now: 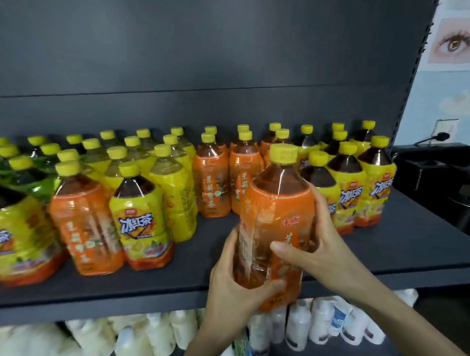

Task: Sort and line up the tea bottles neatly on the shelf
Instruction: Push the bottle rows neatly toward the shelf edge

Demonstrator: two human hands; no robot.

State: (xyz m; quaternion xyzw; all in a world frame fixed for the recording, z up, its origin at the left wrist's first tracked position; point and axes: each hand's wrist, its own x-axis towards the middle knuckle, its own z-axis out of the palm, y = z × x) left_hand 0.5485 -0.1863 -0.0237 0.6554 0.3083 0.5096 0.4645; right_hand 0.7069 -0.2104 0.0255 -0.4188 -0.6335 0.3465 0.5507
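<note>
Right now I have both hands clamped on one orange bottle (276, 224). My left hand (235, 285) cups its lower left side, fingers curled under the base; my right hand (312, 244) wraps the right side, thumb laid across the label front. I hold the bottle tilted a little to the right, its yellow cap (283, 153) up, and its base hangs past the front edge of the shelf (414, 252), off the board.

Just behind the bottle the board is bare: a dark strip runs along the front edge from the middle to the right end, open room with nothing standing in it. To the right of my hand, yellow bottles (365, 186) with dark tea stand in short rows running back, the front ones just beside my right fingers. Behind the held bottle, orange bottles (230, 183) stand in rows toward the back panel (193, 56). On the left the stock is mixed: an orange one (85, 228) stands at the front between yellow-labelled ones, pale yellow bottles (174, 198) line up behind, and green-wrapped bottles (33, 176) sit further left. That left group stands closer to the front edge than the middle rows.

Under the shelf, white bottles (300, 325) crowd the lower level.
</note>
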